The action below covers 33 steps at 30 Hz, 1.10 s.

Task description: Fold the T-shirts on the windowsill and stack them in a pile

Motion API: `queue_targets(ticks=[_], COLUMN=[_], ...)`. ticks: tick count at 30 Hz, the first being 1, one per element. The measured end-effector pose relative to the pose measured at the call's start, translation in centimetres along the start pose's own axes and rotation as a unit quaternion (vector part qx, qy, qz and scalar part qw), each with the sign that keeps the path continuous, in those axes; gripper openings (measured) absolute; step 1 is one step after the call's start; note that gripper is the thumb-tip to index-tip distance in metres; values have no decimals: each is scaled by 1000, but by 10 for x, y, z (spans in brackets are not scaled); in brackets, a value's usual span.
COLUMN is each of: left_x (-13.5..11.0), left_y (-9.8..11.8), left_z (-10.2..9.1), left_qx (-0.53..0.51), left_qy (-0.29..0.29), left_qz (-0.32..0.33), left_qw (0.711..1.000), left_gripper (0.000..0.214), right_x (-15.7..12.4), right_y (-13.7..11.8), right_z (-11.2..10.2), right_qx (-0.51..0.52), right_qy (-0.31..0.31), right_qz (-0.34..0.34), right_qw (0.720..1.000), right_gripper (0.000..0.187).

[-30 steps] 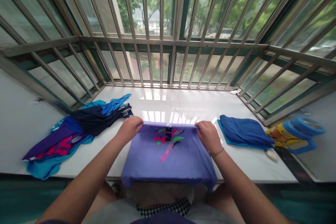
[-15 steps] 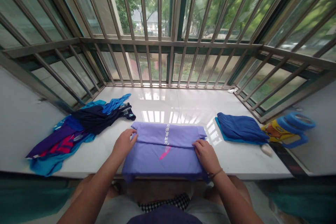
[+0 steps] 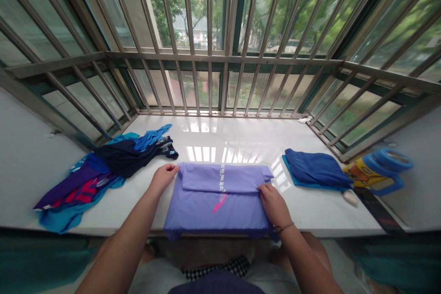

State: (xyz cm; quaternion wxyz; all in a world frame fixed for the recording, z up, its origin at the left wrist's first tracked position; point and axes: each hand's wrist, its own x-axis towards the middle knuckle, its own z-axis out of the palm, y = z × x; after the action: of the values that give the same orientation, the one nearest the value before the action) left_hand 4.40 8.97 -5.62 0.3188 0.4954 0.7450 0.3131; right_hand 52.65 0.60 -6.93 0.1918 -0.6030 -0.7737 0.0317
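Note:
A lavender T-shirt with white lettering and a pink mark lies in front of me. Its far part is folded over toward me, and its near edge hangs over the sill's front edge. My left hand pinches the far left corner of the folded part between thumb and fingers. At the right end of the fold, my right hand has its fingers closed on the fabric near the lower folded edge. The cloth hides some of the right fingertips.
Rumpled dark, purple and blue clothes lie to the left on the white sill. Folded blue garments sit at the right, beside a yellow-and-blue bottle, a small pale object and a dark flat object. Metal bars line the window.
My left hand has moved up to the far left corner of the T-shirt. The T-shirt has shifted slightly right, along with my right hand, which stays at the fold's right end.

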Motion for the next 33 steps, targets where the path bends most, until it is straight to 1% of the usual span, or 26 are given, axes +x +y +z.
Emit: queue_targets(ticks=[4, 7, 9, 10, 11, 13, 14, 16, 17, 19, 21, 23, 24, 27, 28, 30, 31, 33], left_x=[-13, -21, -24, -24, -24, -22, -22, -21, -21, -22, -23, -24, -24, -22, -22, -21, -20, -19], left_y=[-5, -16, -22, -24, -25, -25, -24, -20, -17, -12, -8, -7, -7, -11, -13, -14, -13, -11], left_z=[-4, -7, -8, -7, -7, -7, -7, -7, -7, -7, -6, -6, -5, -5, -4, -4, -4, -5], left_qx=[-8, 30, 38, 29, 13, -20, -31, -47, -52, -56, -59, -62, -61, -56, -63, -91, -107, -134], left_qy=[-8, -58, -87, -85, -70, -31, -21, -36, -53, -74, -71, -56, -46, -13, -11, -32, -48, -72], left_qz=[2, -11, -10, -5, 1, 13, 18, 24, 27, 38, 70, 93, 90, 39, 29, 31, 36, 44], left_qw=[1000, 998, 995, 996, 997, 999, 999, 998, 997, 995, 993, 992, 993, 998, 997, 995, 992, 987], left_gripper=[50, 50, 48, 47, 48, 55, 59, 63, 62, 58, 53, 52, 53, 65, 70, 76, 77, 78], right_x=[-5, -9, -10, -9, -8, -3, -1, 2, 3, 1, -4, -9, -11, -14, -14, -9, -5, 6], right_y=[0, 5, 13, 18, 23, 33, 36, 35, 31, 16, -2, -18, -24, -38, -43, -61, -74, -108], right_z=[-5, -5, -5, -6, -6, -9, -11, -13, -14, -12, -7, -1, 2, 7, 7, 8, 10, 16], right_qx=[-23, -9, 17, 31, 44, 64, 71, 76, 74, 63, 52, 40, 32, 4, 0, 5, 13, 30], right_qy=[-16, -14, 6, 22, 40, 71, 81, 91, 92, 86, 67, 41, 30, 13, 9, 1, -5, -22], right_qz=[13, 11, 13, 20, 32, 66, 82, 93, 84, 43, -13, -57, -69, -81, -85, -102, -116, -151], right_qw=[1000, 1000, 1000, 999, 998, 993, 991, 989, 989, 993, 996, 997, 997, 997, 996, 995, 993, 988], right_gripper=[25, 27, 31, 33, 34, 32, 30, 26, 25, 24, 25, 28, 30, 32, 32, 30, 29, 27])
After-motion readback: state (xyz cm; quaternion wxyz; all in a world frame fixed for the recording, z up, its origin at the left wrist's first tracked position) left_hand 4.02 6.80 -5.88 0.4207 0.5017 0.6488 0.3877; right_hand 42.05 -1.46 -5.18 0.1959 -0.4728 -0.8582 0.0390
